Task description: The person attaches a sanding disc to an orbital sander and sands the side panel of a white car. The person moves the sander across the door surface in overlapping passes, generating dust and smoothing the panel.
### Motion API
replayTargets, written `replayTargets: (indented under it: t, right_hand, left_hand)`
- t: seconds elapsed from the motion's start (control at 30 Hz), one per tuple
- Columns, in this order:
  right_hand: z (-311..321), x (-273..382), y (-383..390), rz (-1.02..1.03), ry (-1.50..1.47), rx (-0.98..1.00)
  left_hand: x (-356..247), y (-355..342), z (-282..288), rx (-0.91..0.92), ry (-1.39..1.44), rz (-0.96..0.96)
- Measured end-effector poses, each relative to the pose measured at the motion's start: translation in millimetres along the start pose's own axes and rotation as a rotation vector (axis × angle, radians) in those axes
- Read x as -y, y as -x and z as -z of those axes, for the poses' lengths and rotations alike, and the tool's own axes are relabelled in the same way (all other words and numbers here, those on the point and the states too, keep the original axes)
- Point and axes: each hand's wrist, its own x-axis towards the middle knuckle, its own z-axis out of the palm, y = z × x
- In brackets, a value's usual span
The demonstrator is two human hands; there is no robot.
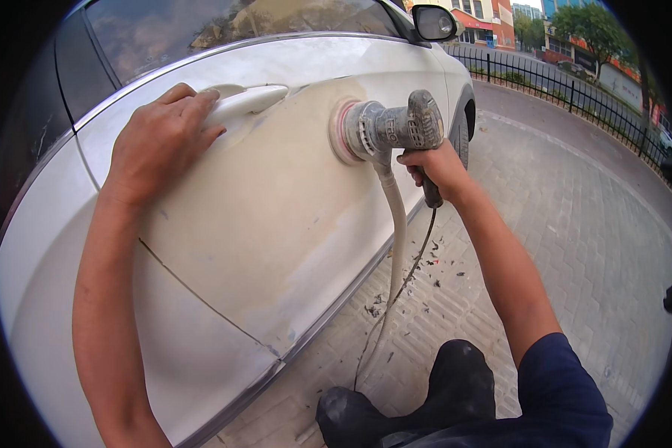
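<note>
Nearest, at 5 o'clock, dark-clad knees (463, 373) bend above the pavement (590, 246). At 2 o'clock the right hand (439, 166) is wrapped around the grip (431, 193) of a grey sander (399, 127), which sits toward 1 o'clock, its round pad (343, 133) against the car door (299, 308) and a pale hose (397, 224) hanging below. At 10 o'clock the left hand (160, 138) has its fingers curled over the white door handle (265, 97) (the palm is hidden, so how firmly I cannot tell). Sanding the beige patch (254, 216) looks to be the step in hand; the next move seems to call for a flat pad and even pressure. Beyond, a side mirror (434, 24) stands at 1 o'clock, a black fence (573, 95) at 2.
</note>
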Motion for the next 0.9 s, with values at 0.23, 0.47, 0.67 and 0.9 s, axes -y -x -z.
replayTargets:
  t: [0.23, 0.47, 0.67, 0.9]
  right_hand:
    - [5.9, -15.0, 7.9, 0.002, 0.071, -0.003]
    - [3.7, -1.1, -7.5, -0.005, -0.008, -0.026]
    - [-12.8, -20.1, 28.0, 0.031, 0.071, -0.002]
    - [-17.1, 25.4, 8.0, 0.077, 0.099, 0.033]
  left_hand:
    - [0.6, 0.5, -1.4, 0.001, -0.011, -0.014]
    - [-0.5, 0.0, 0.9, 0.001, 0.005, -0.003]
    - [-1.8, 0.9, -0.6, 0.021, -0.016, 0.018]
    - [0.1, 0.2, 0.8, 0.011, 0.008, -0.002]
